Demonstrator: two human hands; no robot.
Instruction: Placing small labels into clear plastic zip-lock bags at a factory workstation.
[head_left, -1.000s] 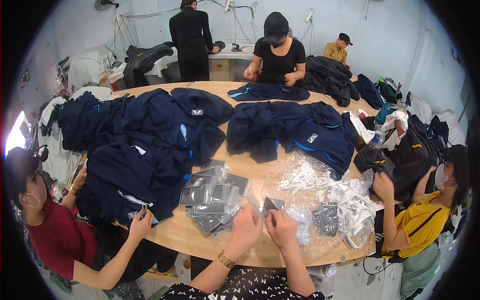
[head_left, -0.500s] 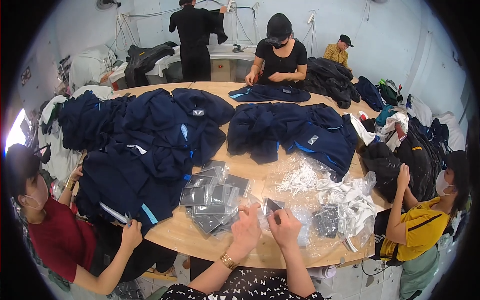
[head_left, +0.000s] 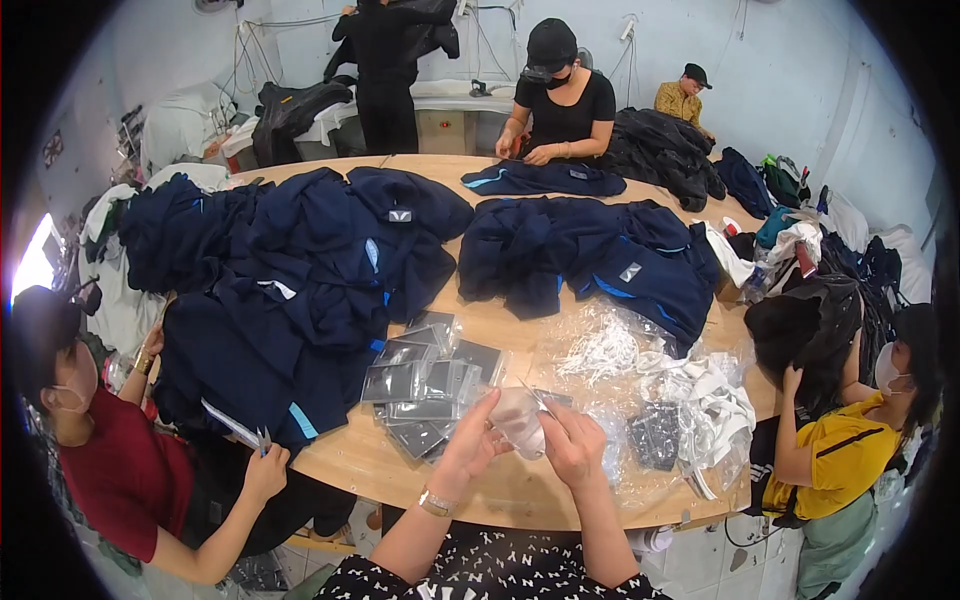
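A small clear plastic bag (head_left: 518, 422) is stretched between my two hands above the near part of the table. My left hand (head_left: 472, 446) holds its left side between thumb and fingers. My right hand (head_left: 574, 442) is closed at its right side, and a thin dark card (head_left: 556, 398) shows at those fingertips, seen nearly edge-on. Just left of the bag lies a spread pile of dark grey cards in clear sleeves (head_left: 425, 385). Right of my right hand is a clear bag with dark pieces in it (head_left: 655, 437).
Navy garments (head_left: 300, 260) heap the table's left, with more navy garments (head_left: 600, 250) across its middle. White cords (head_left: 605, 345) and white strips (head_left: 705, 400) lie in plastic at right. Co-workers stand around; the left one holds small scissors (head_left: 262, 440), the right one a black garment (head_left: 805, 330).
My left hand has opened out from its curled pose, and the clear bag now shows spread between my hands. The right co-worker has lifted the black garment; the standing person behind has raised theirs.
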